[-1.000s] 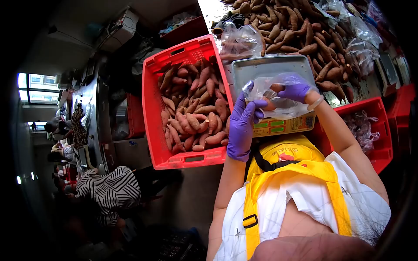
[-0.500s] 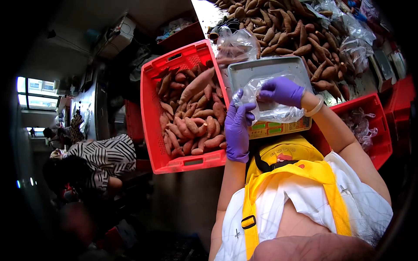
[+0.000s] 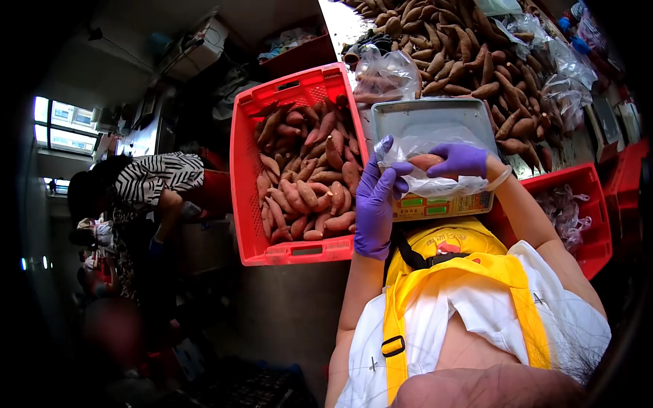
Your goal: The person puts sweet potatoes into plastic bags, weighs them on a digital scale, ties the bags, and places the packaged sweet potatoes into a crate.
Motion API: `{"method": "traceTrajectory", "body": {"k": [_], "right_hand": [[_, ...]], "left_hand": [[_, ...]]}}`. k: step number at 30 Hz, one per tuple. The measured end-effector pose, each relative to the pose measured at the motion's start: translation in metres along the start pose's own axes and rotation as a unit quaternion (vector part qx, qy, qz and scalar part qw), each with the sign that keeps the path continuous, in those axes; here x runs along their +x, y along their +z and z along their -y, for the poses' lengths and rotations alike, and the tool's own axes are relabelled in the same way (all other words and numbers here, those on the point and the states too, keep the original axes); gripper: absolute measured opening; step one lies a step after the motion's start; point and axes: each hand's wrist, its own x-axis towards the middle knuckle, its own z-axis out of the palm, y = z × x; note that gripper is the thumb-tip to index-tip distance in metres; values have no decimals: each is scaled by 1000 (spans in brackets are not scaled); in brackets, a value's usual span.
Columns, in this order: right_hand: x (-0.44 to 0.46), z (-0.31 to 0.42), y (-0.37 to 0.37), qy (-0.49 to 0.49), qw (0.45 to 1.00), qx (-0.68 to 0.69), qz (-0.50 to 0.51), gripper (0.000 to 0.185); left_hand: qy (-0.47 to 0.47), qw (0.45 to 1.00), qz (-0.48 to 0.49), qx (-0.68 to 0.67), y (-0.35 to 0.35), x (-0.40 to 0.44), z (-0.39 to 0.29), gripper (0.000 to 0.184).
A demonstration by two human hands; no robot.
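Pale tabletop (image 3: 348, 26) spreads beyond the scale (image 3: 393, 117), whose grey pan sits above a yellow front. Over that pan, our left hand (image 3: 374, 207), in a creased purple glove, pinches thumb and fingers together on the edge of a thin, crinkled clear bag (image 3: 445, 186). Our right hand (image 3: 462, 161), gloved alike, curls partway closed around a smooth, reddish sweet potato (image 3: 426, 162); whether it lies inside the film or against it, we cannot tell. Left of the scale stands a red plastic crate (image 3: 272, 256) with perforated walls, holding plump, tapered roots (image 3: 306, 170). Beyond the scale rises a duller brown heap (image 3: 449, 54); to its right, a red bin (image 3: 596, 228) holds crumpled plastic.

Half a second ago we saw mostly film at our right fingertips; now the sweet potato shows there plainly. The long root that stretched above the crate's far half has gone from that spot.
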Motion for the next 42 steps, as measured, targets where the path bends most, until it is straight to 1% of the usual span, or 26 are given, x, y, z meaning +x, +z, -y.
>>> {"method": "traceTrajectory", "body": {"k": [1,2,3,5,7,9,11,13,14,15,17,19,22,23,25,27,28,29,31,33,35,36,37,39,40,42], "right_hand": [[-23,25,-18,4,996,70,62,61],[-38,39,-26,-26,962,239,125,61],[-41,43,-34,-68,927,323,180,60],[-45,73,-32,-192,846,464,178,60],[-33,116,-24,-246,816,501,152,58],[-1,150,-14,-243,833,491,76,53],[57,132,1,-255,818,502,121,47],[53,151,9,-221,816,523,108,51],[41,152,11,-268,806,521,84,53],[37,145,7,-264,805,526,78,53],[34,124,-5,-258,874,409,38,51],[28,89,-19,-194,896,398,14,41],[19,18,-29,-141,902,407,-30,35],[10,-3,-35,-123,899,417,-54,34],[-18,-27,-42,-93,897,421,-97,32],[-33,-52,-51,-64,888,439,-122,32],[-36,-67,-56,-75,886,437,-133,32],[-41,-78,-63,-75,882,441,-152,32],[-50,-96,-77,-71,891,366,-257,33],[-57,-125,-95,-103,860,377,-329,34],[-66,-157,-115,-74,838,305,-447,36],[-76,-170,-127,-73,793,397,-456,42],[-88,-185,-143,-59,782,329,-527,47],[-79,-275,-178,-27,677,345,-650,50],[-100,-282,-191,-24,626,348,-698,56],[-128,-309,-221,106,544,276,-785,72]], "left_hand": [[1,1000,0,1,-3,0,-3,52],[19,999,-17,-22,-7,1,-7,52],[38,998,-32,-44,-12,3,-13,52],[65,995,-30,-69,-22,0,-29,56],[92,992,-33,-76,-26,-6,-45,57],[108,990,-82,-36,-14,-17,-64,62],[126,990,-61,12,-11,-29,-80,64],[158,978,-130,40,-11,-38,-84,61],[181,972,-133,70,-15,-44,-87,60],[204,964,-142,99,-21,-52,-91,60],[234,943,-202,123,-24,-64,-102,56],[263,924,-236,145,-35,-73,-111,56],[273,886,-327,184,-32,-72,-119,51],[292,888,-296,195,-48,-72,-116,46],[280,876,-339,198,-64,-50,-112,45],[271,861,-306,302,-114,-40,-102,40],[216,870,-341,283,-119,-32,-104,37],[237,877,-325,264,-142,-21,-102,38],[224,851,-331,340,-135,-10,-114,37],[311,789,-334,412,-110,9,-106,37],[316,768,-290,475,-87,19,-107,35],[318,773,-279,473,-77,28,-100,35],[320,756,-265,505,-65,34,-94,35],[320,733,-240,551,-45,47,-80,35],[313,727,-228,566,-37,49,-73,35],[300,721,-221,585,-24,53,-63,35]]}}
